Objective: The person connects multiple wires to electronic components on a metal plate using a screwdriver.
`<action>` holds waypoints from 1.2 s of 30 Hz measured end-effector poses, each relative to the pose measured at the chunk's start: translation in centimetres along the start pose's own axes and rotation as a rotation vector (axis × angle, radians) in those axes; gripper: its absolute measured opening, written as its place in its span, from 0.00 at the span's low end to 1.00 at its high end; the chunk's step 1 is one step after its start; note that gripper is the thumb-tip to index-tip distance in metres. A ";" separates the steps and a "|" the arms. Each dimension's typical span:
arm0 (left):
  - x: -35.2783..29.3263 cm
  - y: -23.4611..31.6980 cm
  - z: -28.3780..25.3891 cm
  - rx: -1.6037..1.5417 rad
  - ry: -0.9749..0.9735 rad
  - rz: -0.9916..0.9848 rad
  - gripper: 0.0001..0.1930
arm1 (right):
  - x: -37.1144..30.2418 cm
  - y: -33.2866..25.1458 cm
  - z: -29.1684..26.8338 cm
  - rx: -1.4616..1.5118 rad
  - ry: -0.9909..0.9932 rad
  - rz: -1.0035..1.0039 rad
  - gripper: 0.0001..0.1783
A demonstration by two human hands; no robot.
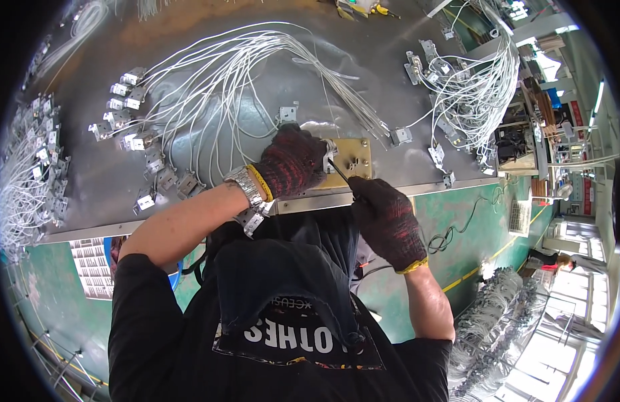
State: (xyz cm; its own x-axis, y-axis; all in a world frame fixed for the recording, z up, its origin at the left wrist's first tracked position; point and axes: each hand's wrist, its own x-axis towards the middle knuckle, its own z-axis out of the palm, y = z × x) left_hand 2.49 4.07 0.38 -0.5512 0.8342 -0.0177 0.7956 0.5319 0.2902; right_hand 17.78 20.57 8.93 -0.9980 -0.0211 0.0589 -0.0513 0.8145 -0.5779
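Both of my hands wear dark red-and-black knit gloves with yellow cuffs. My left hand point(291, 162) is closed at the left side of a brass-coloured fixture plate point(361, 149), its fingertips on a small silver metal bracket point(330, 149). My right hand point(389, 221), just off the table's front edge, grips a tool with a thin dark shaft point(338, 170). That shaft slants up and left to the bracket; its handle is hidden in the glove. Pins and small bolts stand on the plate. Another metal bracket point(288, 114) lies just beyond my left hand.
Bundled white wires point(256, 47) with metal brackets spread across the grey metal table point(209, 23). More wired brackets pile up at the left point(32, 174) and right point(474, 94). Yellow-handled tools point(363, 8) lie at the far edge. A black cable point(450, 234) runs over the green floor.
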 end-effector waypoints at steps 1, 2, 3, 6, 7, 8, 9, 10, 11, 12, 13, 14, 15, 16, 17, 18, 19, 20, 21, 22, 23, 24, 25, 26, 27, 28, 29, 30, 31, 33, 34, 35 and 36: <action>0.0 0.0 0.2 -0.012 0.041 0.028 0.22 | -0.3 0.0 0.2 -0.004 0.037 -0.006 0.17; 0.0 -0.1 0.4 -0.024 0.081 0.055 0.20 | -0.4 0.2 0.3 -0.003 0.039 -0.006 0.17; -0.1 -0.2 0.6 -0.021 0.081 0.056 0.20 | -0.6 0.5 0.3 0.037 0.015 0.025 0.18; -0.3 -0.6 1.3 -0.033 0.154 0.085 0.20 | -1.1 1.3 0.0 0.173 -0.026 0.123 0.19; -0.4 -0.9 1.7 -0.065 0.175 0.092 0.23 | -1.2 1.4 -0.1 0.270 -0.046 0.196 0.20; -0.5 -1.0 1.8 -0.097 0.194 0.099 0.25 | -1.3 1.6 0.1 0.271 -0.044 0.190 0.20; -0.6 -1.2 1.8 -0.092 0.198 0.097 0.25 | -1.4 1.7 0.5 0.311 -0.022 0.213 0.21; -0.6 -1.3 1.8 -0.067 0.219 0.088 0.25 | -1.4 1.8 0.7 0.352 0.000 0.235 0.22; -0.7 -1.2 1.4 -0.046 0.236 0.084 0.26 | -1.5 1.9 0.9 0.352 0.003 0.237 0.22; -0.9 -1.2 0.9 -0.045 0.235 0.087 0.26 | -1.5 2.1 1.1 0.337 0.003 0.214 0.23; -1.1 -1.4 0.4 -0.085 0.175 0.085 0.26 | -1.4 2.2 1.2 0.323 0.002 0.191 0.25; -1.4 -1.4 -0.4 -0.124 0.114 0.080 0.26 | -1.4 2.2 1.3 0.327 0.002 0.191 0.25; -1.6 -1.4 -0.9 -0.122 0.110 0.079 0.26 | -1.3 2.2 1.4 0.308 -0.042 0.194 0.25; -1.8 -1.4 -1.4 -0.058 -0.006 0.050 0.28 | -1.2 2.2 1.5 0.289 -0.086 0.196 0.25; -1.9 -1.4 -2.0 0.006 -0.121 0.021 0.30 | -1.1 2.2 1.6 0.292 -0.088 0.198 0.25; -2.2 -1.4 -2.6 0.006 -0.125 0.020 0.30 | -1.1 2.0 1.7 0.268 -0.124 0.222 0.24; -2.6 -1.5 -3.4 -0.056 -0.135 0.038 0.33 | -1.0 1.9 1.8 0.243 -0.161 0.246 0.23; -3.0 -1.7 -3.7 -0.115 -0.144 0.050 0.36 | -0.9 1.9 2.1 0.248 -0.165 0.242 0.23; -3.4 -1.9 -3.6 -0.113 -0.147 0.044 0.36 | -0.7 1.8 2.4 0.245 -0.207 0.233 0.21; -4.0 -1.9 -3.3 -0.104 -0.037 0.108 0.38 | -0.6 1.8 2.7 0.242 -0.249 0.223 0.20; -4.2 -1.9 -3.1 -0.098 0.076 0.175 0.42 | -0.7 2.1 3.1 0.242 -0.250 0.223 0.20; -4.3 -1.9 -3.1 -0.098 0.076 0.175 0.42 | -0.9 2.6 3.7 0.229 -0.267 0.169 0.18; -4.2 -1.9 -3.1 -0.100 0.021 0.147 0.41 | -1.1 3.0 4.1 0.215 -0.283 0.116 0.17; -4.2 -1.9 -3.1 -0.099 -0.035 0.116 0.40 | -1.2 3.3 4.4 0.217 -0.283 0.115 0.17; -4.2 -1.8 -3.1 -0.098 -0.036 0.116 0.40 | -1.4 3.5 4.6 0.239 -0.282 0.101 0.16; -4.2 -1.7 -3.2 -0.069 -0.061 0.105 0.39 | -1.4 3.6 4.7 0.259 -0.279 0.088 0.15; -4.0 -1.5 -3.3 -0.042 -0.083 0.100 0.39 | -1.4 3.7 4.6 0.255 -0.273 0.092 0.15; -4.1 -1.5 -3.2 -0.043 -0.079 0.109 0.39 | -1.3 3.7 4.5 0.268 -0.313 0.095 0.15; -4.4 -1.7 -3.0 -0.097 -0.049 0.099 0.38 | -1.3 3.6 4.5 0.280 -0.352 0.100 0.15; -4.2 -1.5 -3.2 -0.153 -0.015 0.118 0.37 | -1.7 4.4 5.5 0.337 -0.336 0.101 0.16; -4.1 -1.2 -3.8 -0.112 -0.065 0.086 0.36 | -1.9 4.5 5.9 0.402 -0.332 0.093 0.16; -3.9 -1.0 -4.0 -0.068 -0.115 0.053 0.35 | -2.0 4.5 6.0 0.393 -0.315 0.105 0.16; -4.2 -1.2 -3.4 -0.098 0.017 0.106 0.33 | -2.0 4.3 6.2 0.330 -0.318 0.099 0.18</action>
State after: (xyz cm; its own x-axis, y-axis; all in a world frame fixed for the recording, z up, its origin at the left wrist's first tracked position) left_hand 3.02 -0.56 3.32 -0.4701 0.8819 0.0342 0.8219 0.4233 0.3812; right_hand 19.35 20.54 1.25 -0.9575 -0.1713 -0.2319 0.0871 0.5948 -0.7991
